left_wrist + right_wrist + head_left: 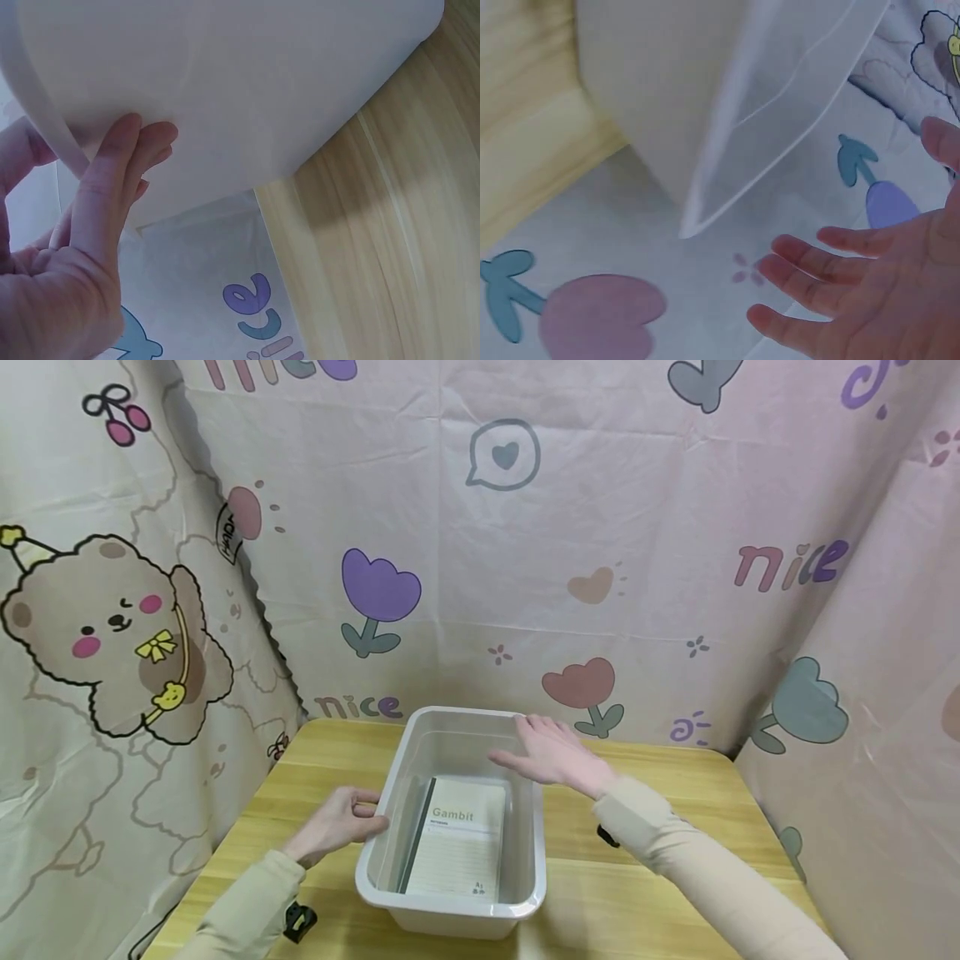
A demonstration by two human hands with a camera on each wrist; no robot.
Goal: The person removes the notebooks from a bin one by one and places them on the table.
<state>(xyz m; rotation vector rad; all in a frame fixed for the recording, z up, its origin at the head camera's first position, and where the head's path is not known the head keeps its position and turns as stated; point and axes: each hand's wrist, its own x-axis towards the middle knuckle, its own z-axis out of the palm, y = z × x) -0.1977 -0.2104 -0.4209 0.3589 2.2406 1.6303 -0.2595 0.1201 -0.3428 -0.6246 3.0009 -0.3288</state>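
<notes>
A white plastic bin (457,923) stands on the table, its long side running away from me. Inside it lies a notebook (463,852) with a pale cover marked "Gambit" and a dark spine. My left hand (341,820) grips the bin's left rim, thumb over the edge; in the left wrist view its fingers (109,180) press the outer wall. Over the far right corner of the bin, my right hand (551,756) is spread with straight fingers. The right wrist view shows this palm (900,285) apart from the bin's rim, holding nothing.
The bin rests on a wood-grain table (630,902). A small black object (300,923) lies by the left forearm, and another dark piece (607,836) shows beside the right sleeve. Printed curtains (480,568) enclose the table at the back and both sides.
</notes>
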